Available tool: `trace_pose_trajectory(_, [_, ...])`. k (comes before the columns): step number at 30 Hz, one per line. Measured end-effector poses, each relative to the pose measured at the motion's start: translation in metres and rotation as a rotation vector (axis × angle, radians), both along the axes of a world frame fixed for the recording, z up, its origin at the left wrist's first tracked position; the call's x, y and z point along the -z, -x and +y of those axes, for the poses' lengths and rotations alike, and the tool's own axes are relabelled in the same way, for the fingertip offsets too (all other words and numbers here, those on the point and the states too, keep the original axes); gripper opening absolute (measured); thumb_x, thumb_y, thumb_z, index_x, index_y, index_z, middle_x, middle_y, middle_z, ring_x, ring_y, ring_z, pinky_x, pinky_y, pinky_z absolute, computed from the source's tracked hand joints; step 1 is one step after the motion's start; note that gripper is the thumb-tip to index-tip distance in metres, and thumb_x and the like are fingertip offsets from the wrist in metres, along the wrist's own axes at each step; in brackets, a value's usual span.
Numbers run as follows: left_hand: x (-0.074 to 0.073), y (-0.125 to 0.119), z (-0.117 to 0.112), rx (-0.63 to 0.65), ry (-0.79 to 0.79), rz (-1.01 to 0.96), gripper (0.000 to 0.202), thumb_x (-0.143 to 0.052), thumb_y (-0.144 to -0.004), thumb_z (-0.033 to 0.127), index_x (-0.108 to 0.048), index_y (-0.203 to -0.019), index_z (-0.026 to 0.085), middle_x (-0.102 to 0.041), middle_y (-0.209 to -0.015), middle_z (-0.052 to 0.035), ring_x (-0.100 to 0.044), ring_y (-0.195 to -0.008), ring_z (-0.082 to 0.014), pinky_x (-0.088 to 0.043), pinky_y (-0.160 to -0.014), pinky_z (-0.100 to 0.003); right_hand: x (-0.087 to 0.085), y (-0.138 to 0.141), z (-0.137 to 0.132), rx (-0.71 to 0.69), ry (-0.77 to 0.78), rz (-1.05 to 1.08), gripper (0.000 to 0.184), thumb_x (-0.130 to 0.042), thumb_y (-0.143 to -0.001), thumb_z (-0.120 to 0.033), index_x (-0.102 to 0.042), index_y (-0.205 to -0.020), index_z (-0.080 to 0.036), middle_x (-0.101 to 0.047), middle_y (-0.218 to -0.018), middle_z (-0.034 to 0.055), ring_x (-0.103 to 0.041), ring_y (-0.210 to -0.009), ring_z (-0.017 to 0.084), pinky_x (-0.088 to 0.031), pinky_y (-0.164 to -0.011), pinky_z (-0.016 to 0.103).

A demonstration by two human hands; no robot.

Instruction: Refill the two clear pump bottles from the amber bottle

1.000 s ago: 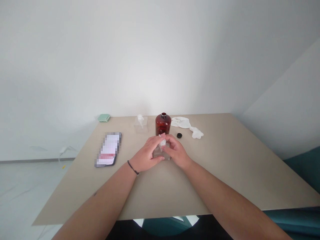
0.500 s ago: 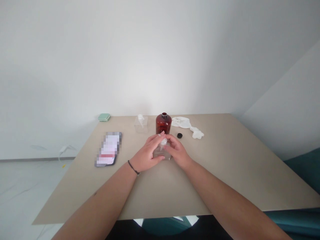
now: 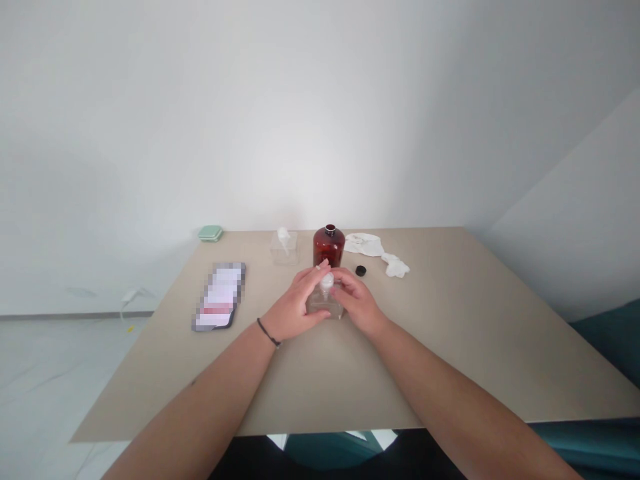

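Note:
A clear square pump bottle stands on the table in front of me. My left hand is wrapped around its left side, with the thumb across the front. At the white pump top, my right hand has its thumb and fingers closed on the right of it. Some of the right fingers are hidden behind the bottle. Just beyond both hands is an uncapped amber bottle, its lower part covered by my fingers. A small black cap lies to its right.
Another clear square pump bottle stands at the back left of the amber one. A phone and a green case lie on the left. Crumpled tissue and a flattened white sheet rest at the back right.
The view has shifted very slightly. My right thumb and fingers have moved a little at the pump top; both hands remain on the clear bottle.

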State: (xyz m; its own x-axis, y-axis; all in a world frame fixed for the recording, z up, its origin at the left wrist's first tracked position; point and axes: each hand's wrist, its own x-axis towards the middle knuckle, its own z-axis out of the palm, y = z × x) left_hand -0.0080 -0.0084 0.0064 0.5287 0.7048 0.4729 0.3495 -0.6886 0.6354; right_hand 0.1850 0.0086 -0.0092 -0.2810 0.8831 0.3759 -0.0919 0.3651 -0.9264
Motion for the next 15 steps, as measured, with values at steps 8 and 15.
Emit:
trace_pose_trajectory(8, [0.0009,0.0,0.0011,0.02,0.0,-0.003,0.091,-0.074,-0.084,0.021,-0.023,-0.159,0.033,-0.038,-0.161,-0.0131,-0.039,-0.144,-0.0346,-0.038,-0.118,-0.059,0.0031,0.0022,-0.0008,-0.009,0.039,0.038,0.031,-0.076,-0.082,-0.045,-0.066,-0.106,-0.027,-0.069,-0.108,0.0027,-0.063,-0.103,0.022,-0.048,-0.097,0.041])
trace_pose_trajectory(15, [0.0043,0.0002,0.0018,0.014,-0.016,-0.021,0.084,-0.075,-0.083,0.021,-0.032,-0.155,0.031,-0.042,-0.158,-0.014,-0.043,-0.142,-0.0348,-0.041,-0.116,-0.059,-0.003,-0.0014,-0.0004,-0.008,0.018,0.001,0.031,-0.074,-0.082,-0.05,-0.071,-0.103,-0.028,-0.069,-0.117,0.005,-0.062,-0.114,0.026,-0.045,-0.104,0.044])
